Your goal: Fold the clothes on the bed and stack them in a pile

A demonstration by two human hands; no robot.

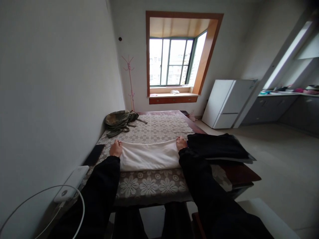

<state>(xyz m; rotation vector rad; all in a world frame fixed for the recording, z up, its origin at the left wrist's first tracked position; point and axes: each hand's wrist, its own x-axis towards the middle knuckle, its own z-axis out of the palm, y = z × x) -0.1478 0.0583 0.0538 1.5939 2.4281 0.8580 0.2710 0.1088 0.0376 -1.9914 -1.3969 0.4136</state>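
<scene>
A white folded cloth [149,155] lies flat on the table's lace floral cover [149,184], straight in front of me. My left hand [116,148] grips the cloth's far left corner, fingers closed on the fabric. My right hand [181,143] pinches the far right corner the same way. Both arms are in black sleeves and stretch forward over the table. The cloth's far edge runs taut between the two hands.
A stack of dark folded clothes [217,147] lies just right of my right hand. An olive green bag [119,121] sits at the far left. A black phone [94,154], a white power bank [72,183] with a cable lie by the left wall. A white fridge [228,103] stands beyond.
</scene>
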